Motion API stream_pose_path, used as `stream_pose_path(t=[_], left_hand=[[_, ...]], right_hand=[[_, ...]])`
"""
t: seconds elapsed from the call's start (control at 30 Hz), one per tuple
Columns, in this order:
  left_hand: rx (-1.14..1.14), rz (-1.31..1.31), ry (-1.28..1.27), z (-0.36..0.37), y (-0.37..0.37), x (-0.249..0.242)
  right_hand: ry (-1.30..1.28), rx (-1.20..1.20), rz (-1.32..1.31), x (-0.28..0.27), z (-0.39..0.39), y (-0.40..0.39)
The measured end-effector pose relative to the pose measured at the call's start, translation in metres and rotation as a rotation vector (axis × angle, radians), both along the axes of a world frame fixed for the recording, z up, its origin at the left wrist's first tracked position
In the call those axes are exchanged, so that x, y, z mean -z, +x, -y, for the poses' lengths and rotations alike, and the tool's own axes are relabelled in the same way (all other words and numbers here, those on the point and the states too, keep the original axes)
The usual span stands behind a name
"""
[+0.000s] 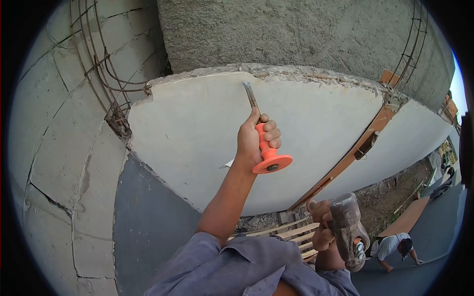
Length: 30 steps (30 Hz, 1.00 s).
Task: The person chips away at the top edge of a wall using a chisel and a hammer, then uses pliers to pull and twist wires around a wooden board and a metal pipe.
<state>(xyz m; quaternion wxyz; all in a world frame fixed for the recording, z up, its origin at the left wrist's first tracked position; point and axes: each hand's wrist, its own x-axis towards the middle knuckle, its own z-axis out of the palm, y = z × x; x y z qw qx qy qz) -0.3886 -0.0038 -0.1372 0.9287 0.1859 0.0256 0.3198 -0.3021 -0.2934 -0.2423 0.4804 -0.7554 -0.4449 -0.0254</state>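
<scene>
My left hand is closed around the orange guarded grip of a chisel. The chisel's metal tip points up at the white wall panel, just below its broken upper edge; whether it touches cannot be made out. Low and to the right, my right hand is closed with a hammer, whose worn metal head faces the camera. Most of the hammer's handle is hidden behind its head and my fingers. The chisel's round hand guard flares out below my left fist, with the steel striking end at its centre.
Bent rebar sticks out at the left beside a block wall. More rebar rises at the right. A brown board runs down the panel. Wooden slats lie below. Another person bends over at lower right.
</scene>
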Motion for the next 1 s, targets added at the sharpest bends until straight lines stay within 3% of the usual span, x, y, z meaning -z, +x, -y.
stream_pose_path(t=[0.13, 0.2, 0.3, 0.43, 0.5, 0.6, 0.7, 0.8, 0.87, 0.93, 1.0], left_hand=[[0.041, 0.041, -0.061, -0.008, -0.001, -0.004], [0.049, 0.046, -0.085, -0.008, -0.001, -0.004], [0.050, 0.062, -0.103, -0.007, 0.000, -0.007], [0.040, 0.085, -0.146, -0.003, 0.005, -0.019], [0.031, 0.088, -0.166, 0.000, 0.006, -0.023], [-0.009, 0.028, -0.156, 0.000, 0.006, -0.025], [0.027, 0.039, -0.137, -0.006, 0.003, -0.019], [0.020, 0.062, -0.138, -0.004, 0.004, -0.024], [0.010, 0.064, -0.140, -0.004, 0.005, -0.025], [0.003, 0.053, -0.151, -0.002, 0.006, -0.025], [-0.008, 0.052, -0.168, -0.001, 0.008, -0.028]], right_hand=[[-0.195, 0.048, -0.056, -0.006, -0.010, 0.000], [-0.102, -0.066, -0.053, -0.026, -0.015, -0.010], [0.567, -0.583, 0.090, -0.086, -0.035, -0.028], [1.166, -0.752, 0.123, -0.099, -0.061, -0.059], [1.022, -0.740, 0.151, -0.077, -0.074, -0.042], [0.093, -0.434, 0.050, -0.032, -0.079, -0.004], [0.189, -0.321, -0.131, -0.021, -0.059, -0.013], [0.416, -0.144, 0.037, 0.005, -0.043, -0.022], [0.616, -0.273, 0.141, -0.003, -0.055, -0.022], [0.757, -0.660, 0.275, -0.030, -0.086, -0.014], [0.478, -0.451, 0.192, -0.029, -0.083, -0.014]])
